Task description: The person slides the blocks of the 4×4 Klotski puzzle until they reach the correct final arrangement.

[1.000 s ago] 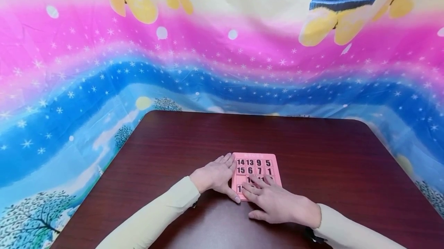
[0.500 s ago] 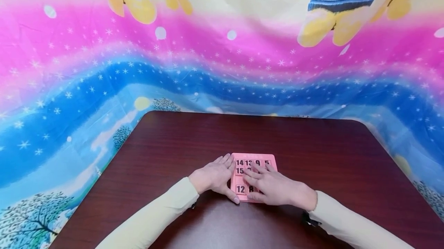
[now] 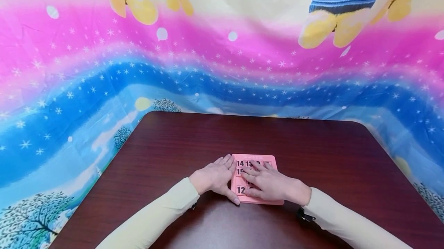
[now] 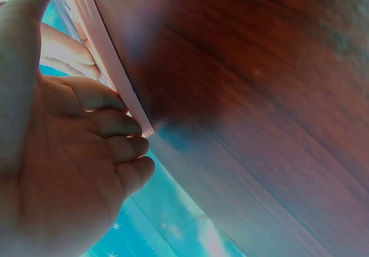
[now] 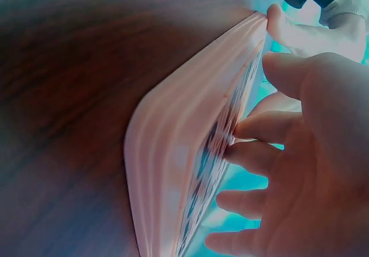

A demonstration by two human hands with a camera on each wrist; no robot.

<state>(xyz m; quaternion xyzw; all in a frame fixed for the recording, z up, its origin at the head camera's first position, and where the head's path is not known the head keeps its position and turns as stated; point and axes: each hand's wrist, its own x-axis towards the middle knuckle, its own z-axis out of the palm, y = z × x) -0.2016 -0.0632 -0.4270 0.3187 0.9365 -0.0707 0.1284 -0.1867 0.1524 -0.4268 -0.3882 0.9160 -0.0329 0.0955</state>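
Note:
A pink sliding number puzzle (image 3: 241, 182) lies flat on the table in the head view, its tiles bearing black numbers. My left hand (image 3: 217, 175) lies along its left side, fingers at the edge and thumb by the near-left corner. In the left wrist view, fingertips of the left hand (image 4: 75, 147) meet the puzzle's side (image 4: 109, 55). Over the tiles, my right hand (image 3: 270, 183) spreads its fingers and covers much of the middle and right. Tile 12 (image 3: 241, 190) shows at lower left, below a bare slot. One right fingertip (image 5: 237, 135) touches the tile face in the right wrist view.
The dark wooden table (image 3: 194, 137) has rounded far corners. Behind it hangs a colourful cloth (image 3: 208, 60) with snowflakes, trees and bear figures. Pale sleeves (image 3: 163, 208) cover both forearms, and a dark strap shows at each wrist.
My right hand has moved up the puzzle from the lower rows and slightly left, uncovering tile 12 and hiding parts of the upper rows. The left hand has stayed in place.

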